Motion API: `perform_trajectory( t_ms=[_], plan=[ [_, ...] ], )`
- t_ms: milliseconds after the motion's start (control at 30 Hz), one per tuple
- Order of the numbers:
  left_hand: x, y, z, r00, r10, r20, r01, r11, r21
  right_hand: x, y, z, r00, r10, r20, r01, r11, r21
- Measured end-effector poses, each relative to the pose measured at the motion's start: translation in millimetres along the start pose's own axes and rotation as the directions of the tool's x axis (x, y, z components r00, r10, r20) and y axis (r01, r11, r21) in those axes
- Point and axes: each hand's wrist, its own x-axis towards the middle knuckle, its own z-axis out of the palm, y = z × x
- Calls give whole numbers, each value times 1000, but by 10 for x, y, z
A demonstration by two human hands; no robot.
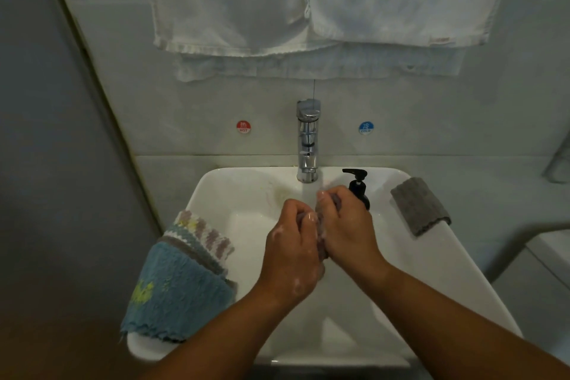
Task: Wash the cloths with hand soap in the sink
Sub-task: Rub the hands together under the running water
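My left hand (pixel 293 244) and right hand (pixel 345 225) both grip one soapy cloth (pixel 322 247) over the sink (pixel 462 281). At least two more lie stacked on the left rim, blue cloth (pixel 179 290) and checked cloth (pixel 203 233), and one grey cloth (pixel 419 207) on the right. My right hand half hides the one soap bottle (pixel 357 187)

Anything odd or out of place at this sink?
Minor only: a yellowish stain marks the sink left of the faucet, and a loose thread dangles from the white towels above it. Nothing looks spilled or broken.
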Motion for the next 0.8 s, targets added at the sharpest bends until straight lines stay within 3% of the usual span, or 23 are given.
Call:
perform_trajectory(
  t_ms=[100, 233, 300, 400, 533, 667, 733, 800],
  plan=[
    [107, -60, -150, 1000, -7, -4, 6, 996, -88, 103, 23, -48, 996, 74, -42, -72, 997, 31],
    [164, -162, -253, 996, -89, -4, 88, 988, -129, 107, -16, -79, 965, 263, 21, -253, 899, 359],
    [161, -192, -198, 995, -88, -39, 84, 991, -103, 48, -64, -33, 956, 285, 63, -287, 877, 386],
    [194, -178, -104, 986, -110, -122, 101, 992, -76, -140, -84, 89, 972, 209, 109, -234, 905, 355],
    [231, -75, -43, 941, -295, -166, 260, 944, -205, -283, -117, 126, 995, 12, 95, -40, 956, 291],
    [75, 2, 75, 978, -172, -115, 156, 979, -134, -81, -132, 78, 997, 81, -7, -80, 989, 122],
    [121, -23, 46, 974, -120, -191, 102, 990, -99, -156, -144, 116, 998, 54, -23, -51, 992, 114],
    [218, -69, 5, 953, -164, -254, 144, 985, -96, -304, -190, 151, 999, -23, -25, 26, 992, 127]
  ],
)
